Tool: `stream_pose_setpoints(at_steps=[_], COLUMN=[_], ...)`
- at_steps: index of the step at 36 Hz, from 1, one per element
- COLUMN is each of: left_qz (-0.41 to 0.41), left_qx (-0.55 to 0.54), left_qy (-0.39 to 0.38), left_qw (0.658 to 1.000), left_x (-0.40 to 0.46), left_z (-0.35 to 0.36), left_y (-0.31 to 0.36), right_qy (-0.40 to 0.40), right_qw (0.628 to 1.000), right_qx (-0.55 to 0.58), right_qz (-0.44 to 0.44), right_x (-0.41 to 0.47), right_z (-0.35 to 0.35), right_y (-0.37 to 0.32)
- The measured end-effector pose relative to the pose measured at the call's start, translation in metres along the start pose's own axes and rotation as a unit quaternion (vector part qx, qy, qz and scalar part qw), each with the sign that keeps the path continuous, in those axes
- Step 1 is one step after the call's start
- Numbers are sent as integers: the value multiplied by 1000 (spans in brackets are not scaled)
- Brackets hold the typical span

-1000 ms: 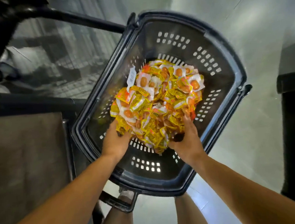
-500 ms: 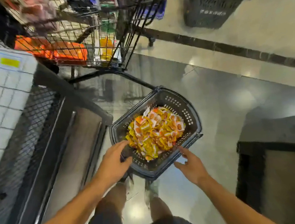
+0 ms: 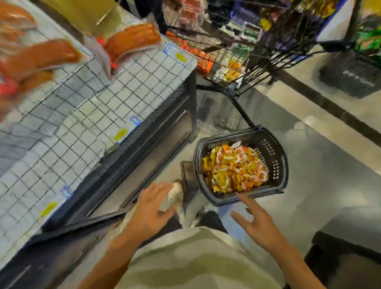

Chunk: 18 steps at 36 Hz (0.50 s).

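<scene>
A dark plastic shopping basket [image 3: 276,160] stands on the shop floor, holding a heap of small yellow and orange snack packets [image 3: 234,168]. My left hand [image 3: 151,212] hovers open to the left of the basket, fingers spread, holding nothing. My right hand [image 3: 258,223] is open just below the basket's near rim, fingers relaxed and apart from it. Both hands are well above the floor and clear of the packets.
A display bin [image 3: 94,106] with a wire grid top stands at the left, with orange packaged goods [image 3: 130,41] on it. A loaded wire trolley [image 3: 234,55] is behind the basket. Another dark basket [image 3: 361,76] sits at the far right. A dark fixture [image 3: 360,251] is at lower right.
Both hands have let go of the packet heap and pulled back from the basket. The view has risen, so the basket now looks smaller and farther below.
</scene>
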<state>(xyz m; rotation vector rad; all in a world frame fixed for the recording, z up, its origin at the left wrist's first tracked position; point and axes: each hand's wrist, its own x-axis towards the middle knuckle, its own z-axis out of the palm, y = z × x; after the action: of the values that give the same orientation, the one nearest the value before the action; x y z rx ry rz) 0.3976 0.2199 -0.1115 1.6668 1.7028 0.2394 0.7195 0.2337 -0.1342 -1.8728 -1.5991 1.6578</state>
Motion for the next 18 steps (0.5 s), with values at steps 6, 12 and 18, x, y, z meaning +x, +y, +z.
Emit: stream_pose_setpoints(at_steps=[6, 12, 18], left_qz=[-60, -107, -130], left_qx=[-21, -46, -79], left_qy=[38, 76, 142], left_qw=[997, 990, 978], left_x=[-56, -93, -146], left_z=[-2, -20, -50], left_y=[-33, -65, -112], right_qy=[-94, -135, -143], right_qw=[988, 960, 936], right_qx=[-115, -217, -270], right_qz=[-47, -118, -176], right_x=[11, 27, 25], right_z=[10, 42, 115], right_y=[-33, -87, -151])
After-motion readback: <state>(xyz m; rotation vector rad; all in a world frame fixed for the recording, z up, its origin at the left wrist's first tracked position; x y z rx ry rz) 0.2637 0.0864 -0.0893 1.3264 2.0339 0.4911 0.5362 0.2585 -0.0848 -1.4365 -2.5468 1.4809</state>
